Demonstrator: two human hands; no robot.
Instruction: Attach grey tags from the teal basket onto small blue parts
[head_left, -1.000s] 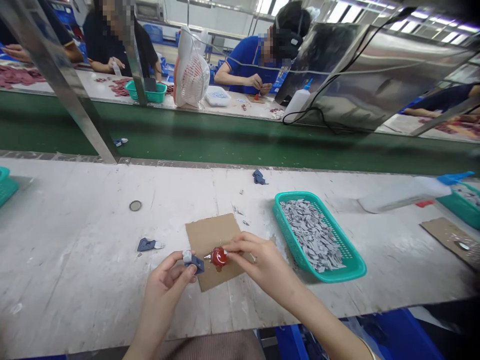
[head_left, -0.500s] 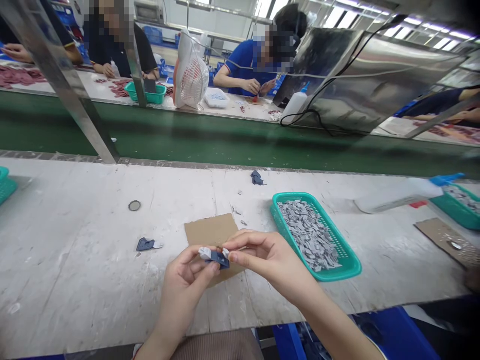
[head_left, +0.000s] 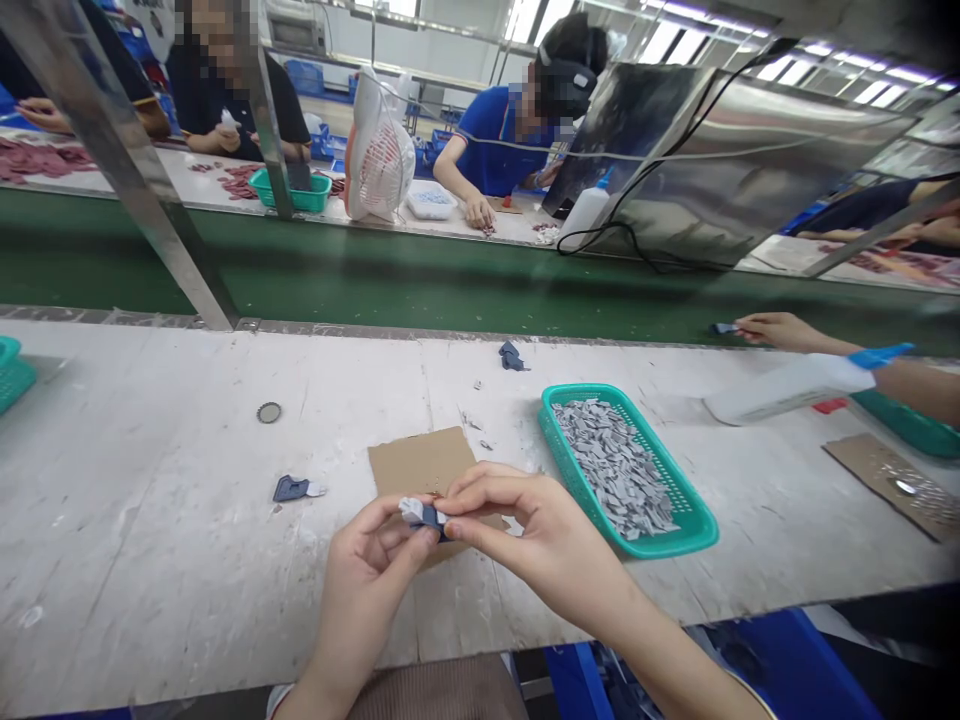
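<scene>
A small dark blue piece with a whitish end [head_left: 424,515] is pinched between the fingertips of my left hand [head_left: 379,560], above a brown cardboard sheet [head_left: 420,460]. My right hand [head_left: 517,515] has its thumb and forefinger closed on the right end of that same piece. Right of my hands, a green basket [head_left: 705,535] holds many small grey pieces. On the table to the left lies another dark blue piece with a pale tip [head_left: 292,488]. Further back is a dark blue piece [head_left: 512,357].
A white bottle with a blue nozzle [head_left: 795,388] leans at the right, near a co-worker's hand [head_left: 776,328] holding a small piece. A round metal cap [head_left: 268,412] lies left. Second cardboard [head_left: 885,485] lies far right. A metal post [head_left: 180,240] slants at the back left.
My right fingertips have shifted slightly left along the piece, covering more of its right end. A co-worker's hand and arm have come in from the right.
</scene>
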